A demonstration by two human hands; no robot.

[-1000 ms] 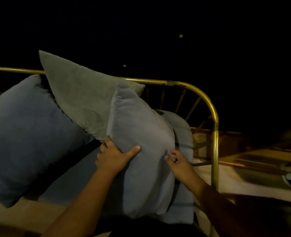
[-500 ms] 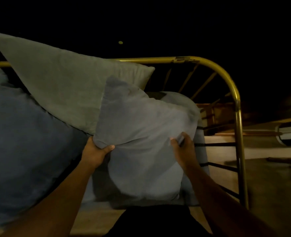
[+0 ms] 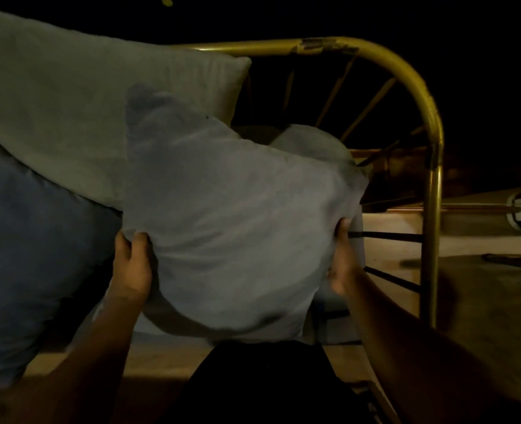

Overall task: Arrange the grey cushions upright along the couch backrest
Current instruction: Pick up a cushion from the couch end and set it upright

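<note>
Grey square fabric cushion [image 3: 238, 228], the one being handled, is held up in front of the couch's curved brass-coloured metal backrest rail [image 3: 406, 71], tilted so one corner points up and to the left. It now fills far more of the view than half a second ago, when it sat lower and narrower; a second ago it stood nearly edge-on. The left hand [image 3: 132, 264] has its grip clenched on the cushion's lower left edge, fingers curled over the fabric, where earlier the thumb lay spread across the front. The right hand [image 3: 342, 258] grasps the right edge, thumb up along the side, and has shifted outward from its earlier place on the face. Behind it, a paler grey-green cushion [image 3: 85, 117] leans slanted against the rail, touching a darker blue-grey cushion [image 3: 23, 240] at the left. Another grey cushion [image 3: 311, 142] peeks out just behind the held one, beside the rail's dark spokes.
</note>
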